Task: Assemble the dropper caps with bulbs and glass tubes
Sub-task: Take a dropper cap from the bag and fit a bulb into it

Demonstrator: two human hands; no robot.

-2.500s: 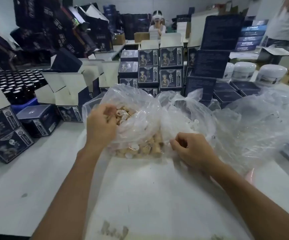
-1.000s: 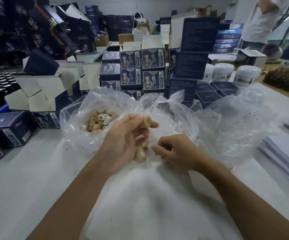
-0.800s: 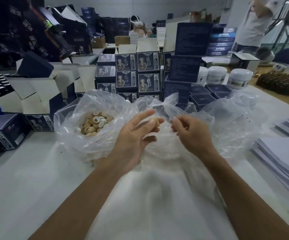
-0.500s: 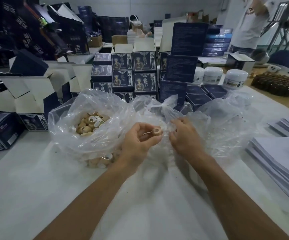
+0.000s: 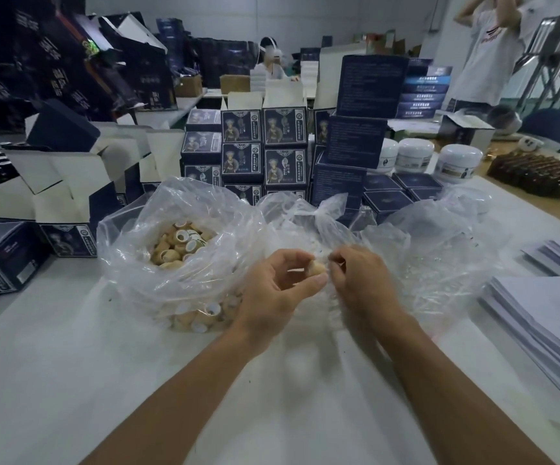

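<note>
My left hand [image 5: 276, 286] pinches a tan wood-look dropper cap [image 5: 317, 268] between thumb and fingers, just above the table. My right hand [image 5: 360, 280] meets it from the right, fingers curled against the cap's end; what they hold is hidden. A clear plastic bag [image 5: 137, 263] on the left holds several more tan caps [image 5: 178, 245]. Behind my hands a second clear bag [image 5: 308, 219] holds small white parts, blurred through the plastic.
Stacks of dark blue printed boxes [image 5: 268, 146] stand behind the bags, open cartons [image 5: 53, 182] to the left. White jars [image 5: 459, 162] and brown vials [image 5: 540, 172] sit far right. Paper sheets [image 5: 546, 317] lie at right. Two people are in the background.
My left hand took a cap out of the left bag and brought it to the middle. My right hand rose from the table and closed in on the cap.
</note>
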